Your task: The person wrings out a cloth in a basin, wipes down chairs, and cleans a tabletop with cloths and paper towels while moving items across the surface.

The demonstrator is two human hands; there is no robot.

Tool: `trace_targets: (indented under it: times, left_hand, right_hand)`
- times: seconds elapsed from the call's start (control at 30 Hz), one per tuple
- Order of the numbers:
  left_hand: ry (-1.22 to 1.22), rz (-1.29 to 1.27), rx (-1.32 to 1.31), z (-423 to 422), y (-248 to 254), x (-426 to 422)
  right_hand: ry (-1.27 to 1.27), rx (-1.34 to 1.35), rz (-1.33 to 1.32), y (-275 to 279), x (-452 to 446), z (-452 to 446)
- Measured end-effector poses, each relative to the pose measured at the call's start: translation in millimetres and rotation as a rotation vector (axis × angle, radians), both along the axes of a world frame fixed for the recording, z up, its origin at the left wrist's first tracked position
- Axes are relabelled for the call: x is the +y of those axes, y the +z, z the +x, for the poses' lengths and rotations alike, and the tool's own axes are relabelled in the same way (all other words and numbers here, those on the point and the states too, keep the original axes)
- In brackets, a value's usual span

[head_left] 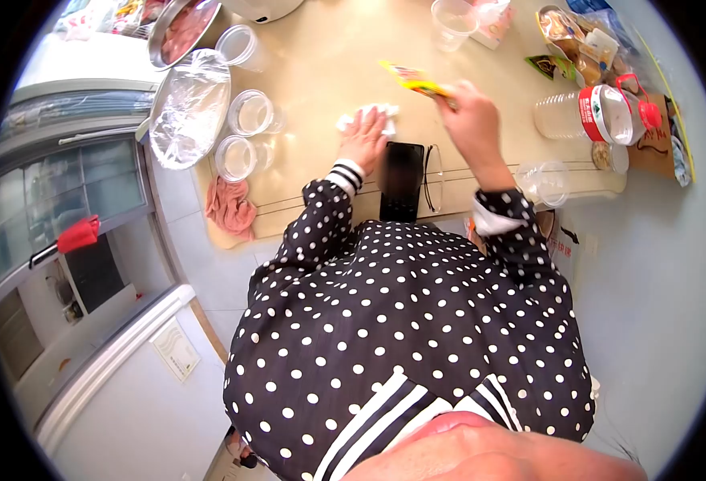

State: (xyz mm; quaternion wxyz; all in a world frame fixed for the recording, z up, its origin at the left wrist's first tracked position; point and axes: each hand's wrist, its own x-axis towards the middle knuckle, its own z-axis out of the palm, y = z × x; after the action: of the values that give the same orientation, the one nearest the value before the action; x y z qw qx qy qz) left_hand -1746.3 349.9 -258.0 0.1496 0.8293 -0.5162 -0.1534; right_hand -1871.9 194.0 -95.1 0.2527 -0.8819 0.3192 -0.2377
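Observation:
My left hand [360,143] lies flat on the table with its fingers stretched over a crumpled white tissue [391,120]. Held up over the table, my right hand [473,128] is closed on one end of a thin yellow packet [414,79]; its print is too blurred to read. Between my forearms a black phone [401,180] lies near the table's front edge. Beside it is a pair of thin-framed glasses [427,180].
Clear plastic cups [250,112] stand at the left, by a film-covered dish [190,112] and a bowl of raw meat [183,36]. A pink cloth [230,207] hangs at the left corner. On the right lie a large plastic bottle [593,114] and a clear cup [543,183].

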Motion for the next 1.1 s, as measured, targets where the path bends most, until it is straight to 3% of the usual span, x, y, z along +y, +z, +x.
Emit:
trace_targets:
  times: [0.1, 0.2, 0.23, 0.3, 0.33, 0.37, 0.43, 0.5, 0.57, 0.67, 0.8, 0.9, 1.0, 1.1]
  left_hand:
    - [0.21, 0.031, -0.208, 40, -10, 19]
    - [0.422, -0.07, -0.166, 90, -16, -1]
    - [0.424, -0.208, -0.117, 98, -9, -11]
    - [0.509, -0.103, -0.317, 94, -48, -18]
    - [0.5, -0.055, -0.147, 74, -20, -15]
    - [0.423, -0.102, -0.117, 58, -24, -2]
    - [0.361, -0.258, -0.269, 26, -22, 23]
    - [0.334, -0.258, -0.203, 33, -19, 24]
    - [0.33, -0.181, -0.144, 36, -16, 18]
    - [0.343, -0.024, -0.161, 53, -15, -10]
    - [0.316, -0.154, -0.131, 28, -11, 5]
    - [0.205, -0.124, -0.069, 0, 0, 38]
    - [0.165, -0.075, -0.077, -18, 7, 67]
    - [0.233, -0.045, -0.056, 4, 9, 53]
  right_hand:
    - [0.176, -0.033, -0.053, -19, 6, 69]
    - [0.338, -0.145, -0.089, -45, 15, 110]
    - [0.364, -0.136, -0.051, -44, 21, 107]
    - [0.425, -0.106, 0.022, -36, 39, 82]
    - [0.443, -0.086, 0.013, -36, 47, 64]
    - [0.488, -0.035, 0.021, -48, 52, 46]
    - [0.512, 0.048, 0.026, -69, 67, 6]
    - [0.532, 0.093, 0.106, -82, 76, -21]
    - [0.464, 0.115, 0.211, -95, 77, -22]
    - [0.243, 0.034, 0.13, -109, 57, 28]
    - [-0.064, 0.001, 0.083, -133, 18, 114]
    - [0.173, 0.104, 0.249, -166, -23, 156]
    - [0.135, -0.114, 0.568, -137, -31, 192]
    - [0.238, -0.159, 0.869, -115, -32, 223]
